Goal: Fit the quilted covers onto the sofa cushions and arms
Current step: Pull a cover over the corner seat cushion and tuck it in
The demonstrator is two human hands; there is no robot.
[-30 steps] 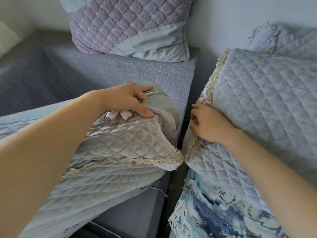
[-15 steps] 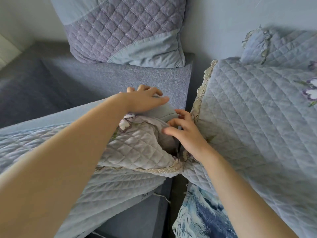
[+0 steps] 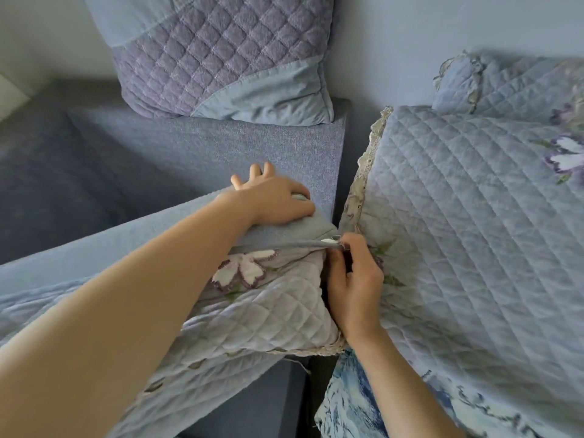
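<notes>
Head view: our left hand (image 3: 275, 200) presses the cushion (image 3: 126, 245) corner, fingers straight; our right hand (image 3: 355, 279) pinches the quilted cover (image 3: 284, 311) edge. Both hands lie close together.

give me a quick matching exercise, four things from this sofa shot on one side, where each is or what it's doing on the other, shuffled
1 left hand
2 right hand
3 purple pillow
4 blue print fabric

a at the bottom edge of the picture
b pinching the stretched blue edge of the cover
c standing on the grey sofa back
d pressing on the corner of the cushion

Pairs: 1-d, 2-b, 3-c, 4-a
</notes>
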